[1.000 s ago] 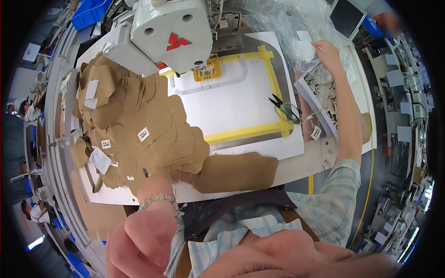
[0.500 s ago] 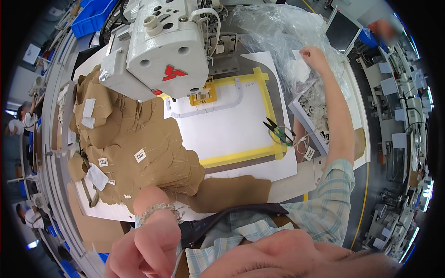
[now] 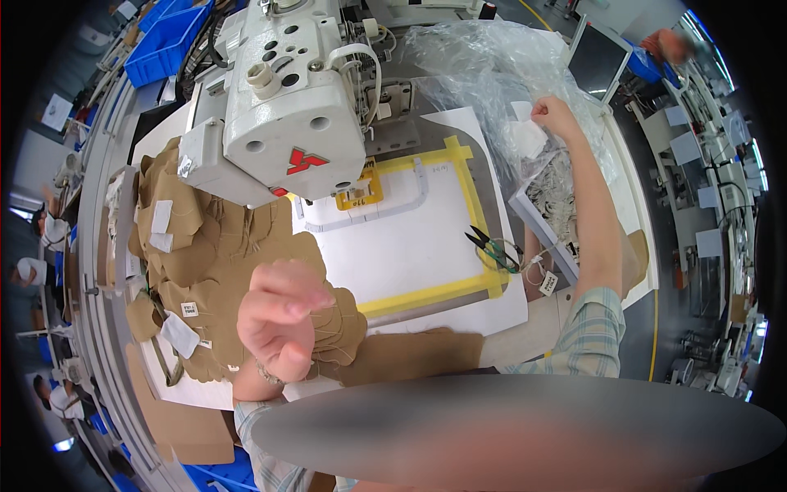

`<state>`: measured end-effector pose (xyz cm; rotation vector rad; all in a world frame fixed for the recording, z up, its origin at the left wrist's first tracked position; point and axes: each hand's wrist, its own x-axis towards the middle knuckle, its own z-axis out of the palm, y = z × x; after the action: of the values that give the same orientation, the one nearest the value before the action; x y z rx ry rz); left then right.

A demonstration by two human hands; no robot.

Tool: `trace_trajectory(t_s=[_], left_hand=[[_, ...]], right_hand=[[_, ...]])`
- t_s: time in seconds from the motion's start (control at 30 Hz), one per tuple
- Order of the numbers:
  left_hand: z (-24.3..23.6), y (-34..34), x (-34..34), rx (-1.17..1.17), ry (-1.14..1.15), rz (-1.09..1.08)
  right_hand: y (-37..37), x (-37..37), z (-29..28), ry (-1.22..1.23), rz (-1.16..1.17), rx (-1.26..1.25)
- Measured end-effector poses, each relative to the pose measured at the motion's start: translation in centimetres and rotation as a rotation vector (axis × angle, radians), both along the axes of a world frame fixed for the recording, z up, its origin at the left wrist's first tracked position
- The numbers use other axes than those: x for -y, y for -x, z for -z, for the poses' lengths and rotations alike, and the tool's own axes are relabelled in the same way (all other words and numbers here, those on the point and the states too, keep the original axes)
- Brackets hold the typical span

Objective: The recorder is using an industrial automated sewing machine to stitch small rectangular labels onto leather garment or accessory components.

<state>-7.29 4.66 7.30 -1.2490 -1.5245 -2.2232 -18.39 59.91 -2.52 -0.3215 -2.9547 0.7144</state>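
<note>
My left hand (image 3: pixel 283 316) is raised over a spread pile of brown fabric pieces (image 3: pixel 221 287). Its fingers bend loosely with the thumb apart, and I see nothing in it. My right hand (image 3: pixel 556 119) reaches to the far right, fingers closed at the edge of a white sheet-like piece (image 3: pixel 527 138) by a clear plastic bag (image 3: pixel 467 57). Whether the fingertips grip that piece cannot be made out. Beside the right forearm is a grey-white open box (image 3: pixel 541 225) with tangled pale threads or cords. Dark-bladed thread snips (image 3: pixel 492 248) with green handles lie left of the box.
A white sewing machine head (image 3: pixel 291 107) stands at the back left. In front of it is a white work surface (image 3: pixel 393 254) edged with yellow tape (image 3: pixel 434 293), holding a yellow plate (image 3: pixel 358 193). A monitor (image 3: pixel 600 59) and blue bin (image 3: pixel 168 45) stand farther back.
My left hand has moved up and forward from the near edge over the brown fabric, its fingers loosening. My right hand stays by the white piece. The view has shifted slightly.
</note>
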Motion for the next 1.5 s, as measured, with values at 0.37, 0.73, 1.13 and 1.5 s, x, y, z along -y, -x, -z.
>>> trace_trajectory(t_s=[0.37, 0.73, 1.13, 1.5], left_hand=[[1.9, 1.7, 0.3, 0.104, 0.200, 0.002], [7.0, 6.7, -2.8, -0.743, 0.691, -0.326], [6.9, 5.9, -1.7, -0.938, 0.773, -0.408], [8.2, 7.9, -0.8, -0.889, 0.627, -0.150]], right_hand=[[-2.8, -0.6, -2.5, 0.182, 0.102, -0.273], [-6.9, 21.2, -8.1, 1.025, -0.273, 0.214], [-8.2, 29.4, -3.3, 1.099, -0.235, 0.294], [-5.4, 30.0, -3.5, 1.170, -0.407, 0.649]])
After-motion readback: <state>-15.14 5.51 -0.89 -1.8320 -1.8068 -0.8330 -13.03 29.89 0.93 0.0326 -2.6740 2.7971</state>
